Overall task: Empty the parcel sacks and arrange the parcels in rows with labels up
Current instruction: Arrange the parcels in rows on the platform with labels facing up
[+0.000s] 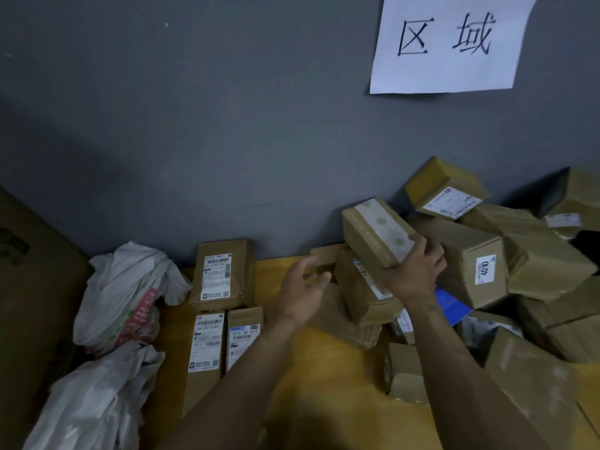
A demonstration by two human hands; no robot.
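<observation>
Brown cardboard parcel (378,233), tilted, is clamped in my right hand (414,271) above the jumbled pile (519,254) on the yellow table (324,368). My left hand (302,290) hangs empty, fingers loosely spread, beside three label-up parcels (224,277) near the white sacks (130,287).

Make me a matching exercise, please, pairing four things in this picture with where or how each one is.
Things:
1. taped box
2. left hand
3. white sacks
4. paper sign

Places or states:
A. fixed to the grey wall
B. crumpled, left of the labelled parcels
C. gripped by the right hand
D. open, holding nothing

Pairs: 1-C; 2-D; 3-B; 4-A
</observation>
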